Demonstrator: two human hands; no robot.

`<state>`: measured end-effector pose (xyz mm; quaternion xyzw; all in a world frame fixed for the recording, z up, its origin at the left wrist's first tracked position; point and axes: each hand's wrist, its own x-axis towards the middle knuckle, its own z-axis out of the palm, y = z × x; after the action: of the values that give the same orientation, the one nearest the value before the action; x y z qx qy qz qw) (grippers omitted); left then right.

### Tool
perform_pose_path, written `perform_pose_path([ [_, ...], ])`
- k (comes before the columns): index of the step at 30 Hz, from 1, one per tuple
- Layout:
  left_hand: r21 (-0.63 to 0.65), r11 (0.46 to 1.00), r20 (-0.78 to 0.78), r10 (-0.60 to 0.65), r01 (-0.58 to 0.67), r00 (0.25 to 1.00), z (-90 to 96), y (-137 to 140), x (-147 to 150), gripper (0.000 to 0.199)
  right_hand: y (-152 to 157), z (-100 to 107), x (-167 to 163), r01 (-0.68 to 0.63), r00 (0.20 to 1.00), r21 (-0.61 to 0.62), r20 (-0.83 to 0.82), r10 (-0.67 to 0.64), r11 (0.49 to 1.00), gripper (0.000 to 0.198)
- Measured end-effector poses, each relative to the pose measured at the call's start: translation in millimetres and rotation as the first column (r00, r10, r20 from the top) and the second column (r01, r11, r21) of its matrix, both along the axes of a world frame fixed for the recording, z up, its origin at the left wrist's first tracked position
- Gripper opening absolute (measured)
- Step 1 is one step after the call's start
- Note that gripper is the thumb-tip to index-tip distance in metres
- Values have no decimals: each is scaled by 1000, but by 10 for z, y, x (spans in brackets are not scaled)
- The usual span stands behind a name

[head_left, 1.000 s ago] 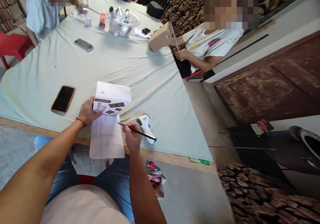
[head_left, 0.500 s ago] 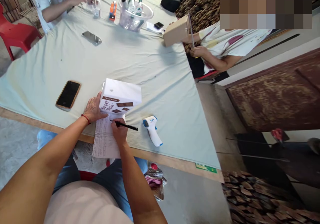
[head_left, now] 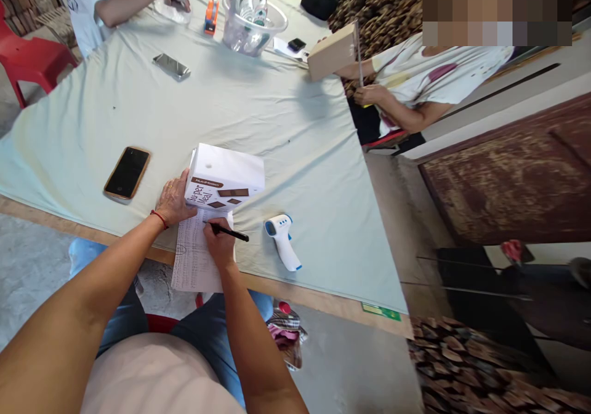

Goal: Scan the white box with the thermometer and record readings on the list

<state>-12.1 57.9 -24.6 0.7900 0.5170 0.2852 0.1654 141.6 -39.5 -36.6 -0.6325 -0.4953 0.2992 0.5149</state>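
Observation:
My right hand [head_left: 219,243] is closed around a black pen [head_left: 233,233], its tip low on a sheet of paper [head_left: 196,266] covered in rows of handwriting. The paper hangs partly over the table's front edge. My left hand [head_left: 174,202], with a red cord on the wrist, grips the left end of a white box [head_left: 226,174] printed "Super Meal" with brown bars. Its thumb lies along the box's lower front, by the top of the paper. Right of my writing hand lies a white and blue infrared thermometer [head_left: 282,242]. A phone in a tan case [head_left: 127,173] lies to the left.
A pale cloth covers the table [head_left: 318,229]. Farther back are a silver phone [head_left: 171,66], an orange tape dispenser [head_left: 211,16] and a clear basket of bottles [head_left: 244,39]. A person at right holds a cardboard box [head_left: 332,54]; another sits at far left by a red chair [head_left: 32,57].
The pen's rear end has swung slightly left and down while its tip stays on the paper. The far-left person's hands have shifted right. The view has moved slightly.

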Motion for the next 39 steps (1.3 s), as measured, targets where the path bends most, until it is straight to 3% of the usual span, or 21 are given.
perform_pose_path([
  [6, -28, 1000, 3, 7, -7, 1000, 18, 0, 1, 123, 0, -15, 10, 8, 1000, -1, -7, -8, 1000, 15],
  [39, -24, 999, -39, 20, -21, 999, 63, -6, 2, 112, -7, -56, 9, 68, 998, 58, -8, -68, 996, 14],
])
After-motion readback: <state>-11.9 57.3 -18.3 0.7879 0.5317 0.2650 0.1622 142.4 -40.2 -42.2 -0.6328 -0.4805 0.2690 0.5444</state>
